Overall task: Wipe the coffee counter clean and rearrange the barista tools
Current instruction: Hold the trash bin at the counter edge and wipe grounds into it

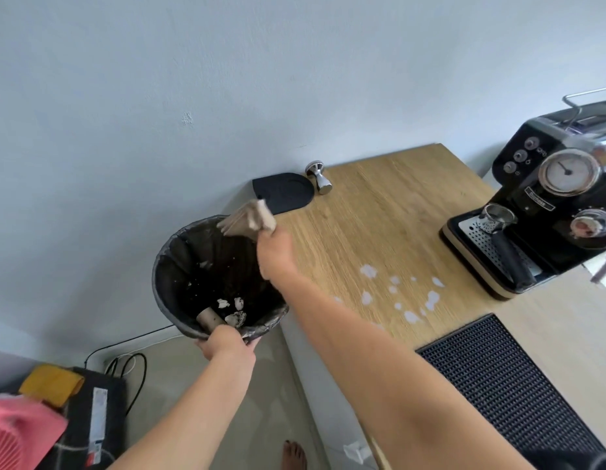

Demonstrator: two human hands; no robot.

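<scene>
My left hand (227,344) grips the near rim of a black bin (179,266) lined with a bag, held up beside the left edge of the wooden counter (389,212). My right hand (274,252) holds a beige brush (249,220) over the bin's far rim, bristles pointing left and blurred. White spill spots (396,293) lie on the counter in front of the black espresso machine (549,205). A portafilter (501,239) rests on its drip tray. A steel tamper (319,178) stands beside a black tamping mat (284,191) at the counter's far left corner.
A black ribbed bar mat (505,385) lies on the counter's near right. Inside the bin are paper scraps and a cardboard tube (210,320). On the floor at left lie cables (125,361), a dark box, and yellow and pink cloths. A bare foot (295,456) shows below.
</scene>
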